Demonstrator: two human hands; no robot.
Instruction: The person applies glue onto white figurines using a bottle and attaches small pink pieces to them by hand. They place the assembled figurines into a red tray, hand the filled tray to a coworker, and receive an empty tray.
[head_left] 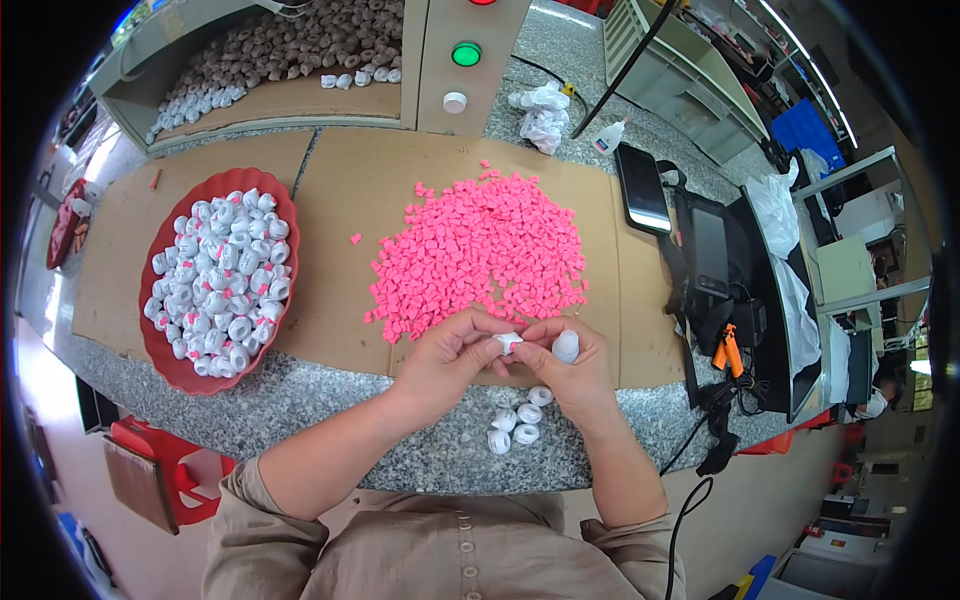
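Both my hands meet in front of the pink heap. My left hand [438,368] pinches a small white part [508,342] between thumb and fingers. The fingertips of my right hand [583,382] close on that same part from the other side. A small white bottle [566,347] is also tucked in my right hand, its end showing. Just below my hands, several white ring-shaped parts [527,433] lie on the grey speckled table. Small bright pink pieces [480,250] are heaped on the cardboard beyond. My fingers partly hide the part I hold.
At left, a red scalloped tray [168,350] holds many white parts with pink bits. An open-fronted box [290,112] with rows of parts stands behind, beside a panel with a green button [466,54]. At right are a phone [643,188], a glue bottle [608,137] and a black bag [735,250].
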